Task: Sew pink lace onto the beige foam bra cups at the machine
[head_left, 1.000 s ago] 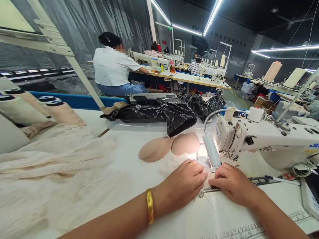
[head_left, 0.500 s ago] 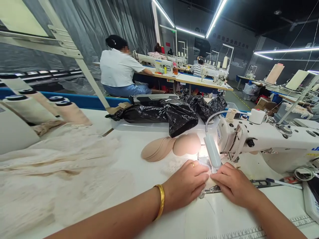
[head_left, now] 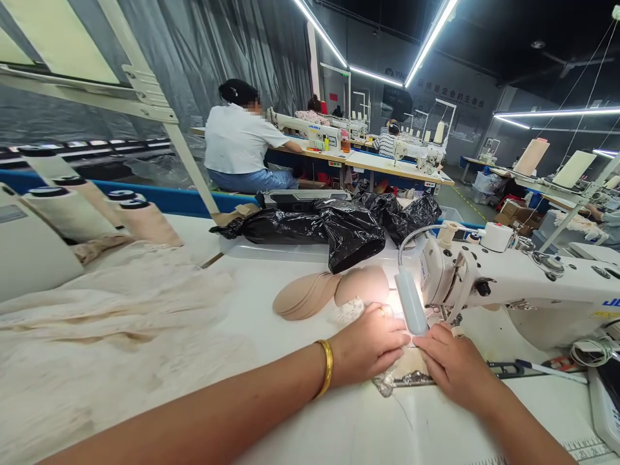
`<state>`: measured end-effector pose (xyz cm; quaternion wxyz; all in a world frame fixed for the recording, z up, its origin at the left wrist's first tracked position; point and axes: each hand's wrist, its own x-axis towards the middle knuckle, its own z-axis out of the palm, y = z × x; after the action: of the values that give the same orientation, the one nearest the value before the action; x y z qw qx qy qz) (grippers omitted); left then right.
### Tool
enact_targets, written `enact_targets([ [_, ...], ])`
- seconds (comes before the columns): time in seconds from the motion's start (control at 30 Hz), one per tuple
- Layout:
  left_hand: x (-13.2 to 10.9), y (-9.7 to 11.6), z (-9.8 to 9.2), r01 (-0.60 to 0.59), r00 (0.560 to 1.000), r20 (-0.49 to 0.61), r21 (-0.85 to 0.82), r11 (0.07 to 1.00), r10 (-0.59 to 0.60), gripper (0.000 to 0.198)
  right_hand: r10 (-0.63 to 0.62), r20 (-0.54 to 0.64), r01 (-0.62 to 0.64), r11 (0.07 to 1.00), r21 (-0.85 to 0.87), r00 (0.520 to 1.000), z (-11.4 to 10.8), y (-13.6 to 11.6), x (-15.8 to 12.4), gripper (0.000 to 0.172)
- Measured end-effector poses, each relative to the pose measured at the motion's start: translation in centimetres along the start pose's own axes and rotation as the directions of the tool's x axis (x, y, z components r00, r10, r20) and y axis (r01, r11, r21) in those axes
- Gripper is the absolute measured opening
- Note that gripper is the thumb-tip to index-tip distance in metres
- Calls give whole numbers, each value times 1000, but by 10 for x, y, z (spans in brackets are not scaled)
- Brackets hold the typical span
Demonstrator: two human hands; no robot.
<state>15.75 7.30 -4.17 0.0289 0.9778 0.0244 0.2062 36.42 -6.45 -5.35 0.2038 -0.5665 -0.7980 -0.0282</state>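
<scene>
My left hand (head_left: 372, 342), with a gold bangle and a ring, is closed at the white sewing machine (head_left: 513, 271), its fingers pressing down a piece of cream lace fabric (head_left: 349, 311) that sticks out behind the knuckles. Opposite it, my right hand (head_left: 455, 361) is closed with thumb and fingers at the cloth's edge, fingertips close to the left ones. A tubular lamp (head_left: 411, 302) on a bent neck lights the spot and hides the needle. Beyond the hands lie stacked beige oval pads (head_left: 303, 298) and another beige pad (head_left: 361, 284).
Cream lace cloth (head_left: 121, 349) spreads over the table's left side, below thread cones (head_left: 150, 223). A black plastic bag (head_left: 300, 223) lies at the back. A ruler scale (head_left: 586, 447) marks the front right. A co-worker in a white shirt (head_left: 242, 139) sits at another machine.
More lace shows behind my left hand, and pale cloth appears between the hands. Both hands sit slightly lower in view and stay close together. The camera view has shifted slightly.
</scene>
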Motion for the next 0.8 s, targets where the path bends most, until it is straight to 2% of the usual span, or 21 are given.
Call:
enact_targets([
  [0.27,2,-2,-4,-3,1000,-2,-31,1000,2,13,-9,-15,9,999,-48,1000,2,1,1,23],
  [0.5,7,-7,-3,28,1000,10,55,998,-28,9,-7,-20,6,999,-48,1000,3,2,1,26],
  [0.67,8,-8,0,85,996,-47,112,990,-80,7,-17,-30,16,999,-49,999,5,5,1,28],
  [0.8,16,-8,3,191,979,55,73,979,-195,6,-23,-63,24,999,24,998,6,7,0,29],
])
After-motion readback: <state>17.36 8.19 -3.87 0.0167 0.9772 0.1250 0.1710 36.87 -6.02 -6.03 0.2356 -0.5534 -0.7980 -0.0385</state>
